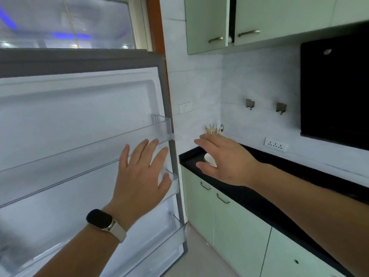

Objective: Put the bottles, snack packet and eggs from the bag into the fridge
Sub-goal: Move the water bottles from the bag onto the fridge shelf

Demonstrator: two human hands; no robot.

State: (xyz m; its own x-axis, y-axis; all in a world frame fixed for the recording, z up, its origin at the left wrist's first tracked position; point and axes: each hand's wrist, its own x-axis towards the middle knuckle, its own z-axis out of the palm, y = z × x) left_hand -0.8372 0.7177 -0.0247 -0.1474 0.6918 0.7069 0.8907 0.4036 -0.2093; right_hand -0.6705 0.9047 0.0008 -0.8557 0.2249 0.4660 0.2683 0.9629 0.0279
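The fridge door [79,108] stands open on the left, its white inner side facing me, with clear door shelves [123,136] that hold nothing. My left hand [141,172], a dark watch on its wrist, is raised with fingers spread in front of the door's shelves near the door's right edge. My right hand [223,158] reaches out flat, fingers straight, over the black countertop [299,176]. Neither hand holds anything. No bag, bottles, snack packet or eggs are in view.
White bowls [209,158] sit on the countertop's far left end, partly behind my right hand, with a holder of wooden utensils [212,129] behind them. Green cabinets [229,216] stand below the counter and above it. A black panel [335,92] hangs at the right.
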